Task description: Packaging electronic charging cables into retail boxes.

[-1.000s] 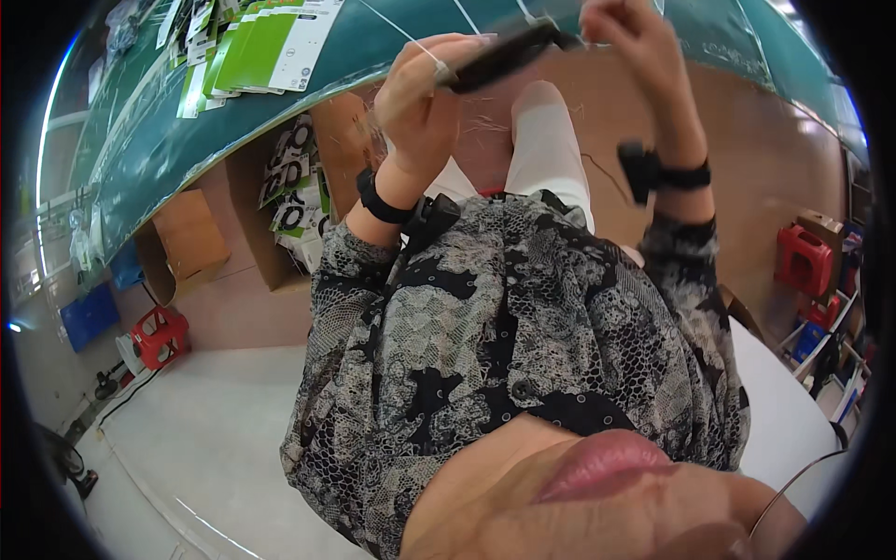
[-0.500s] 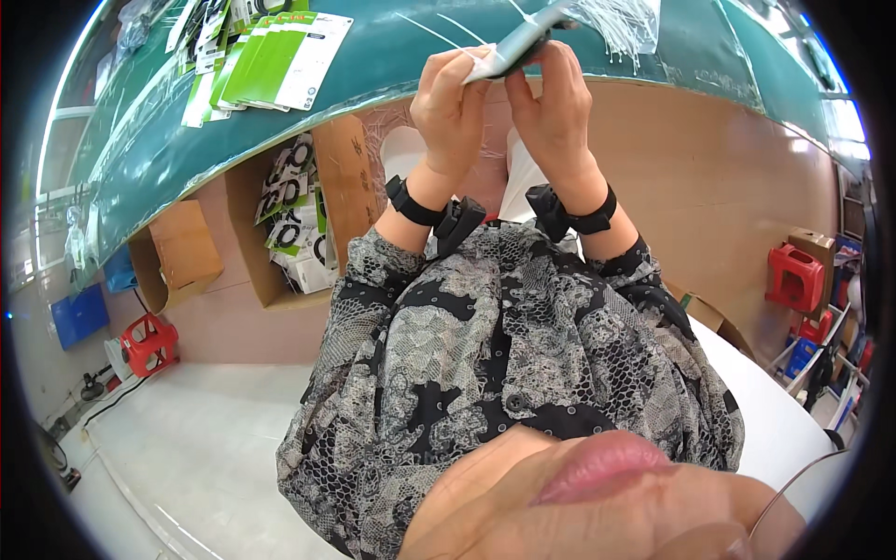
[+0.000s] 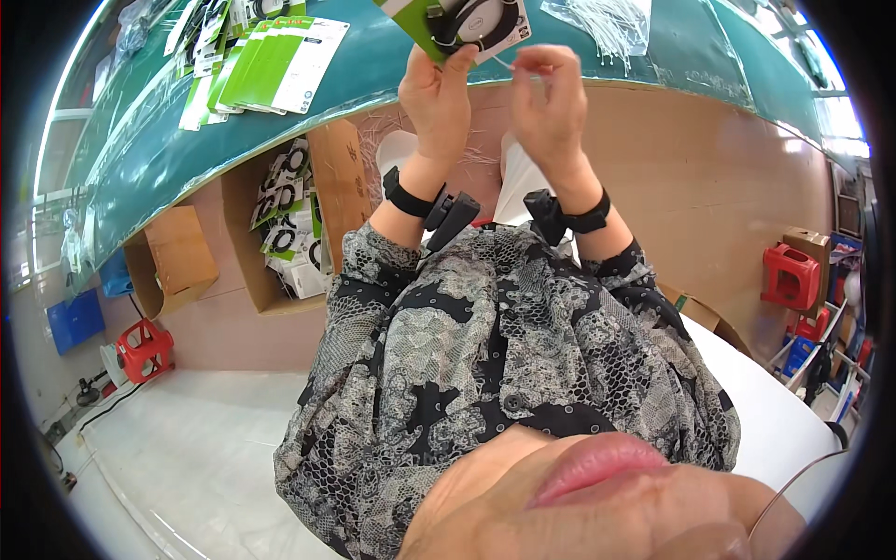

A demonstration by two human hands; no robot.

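Note:
My left hand is closed on the lower edge of a green and white packaging card that carries a coiled black cable. The card faces up, and its top runs out of the picture. A thin white cable tie sticks out from the card's lower edge. My right hand is at that tie's free end, with thumb and fingers pinched together around it. Both hands are over the near edge of the green-topped table.
Fanned green and white cards lie on the table at the left. A clear bag of white cable ties lies to the right. Below stands an open cardboard box with packaged cables. Red stools stand farther off.
The card has turned from edge-on to face up and shifted left with my left hand. My right hand has come off the card onto the tie.

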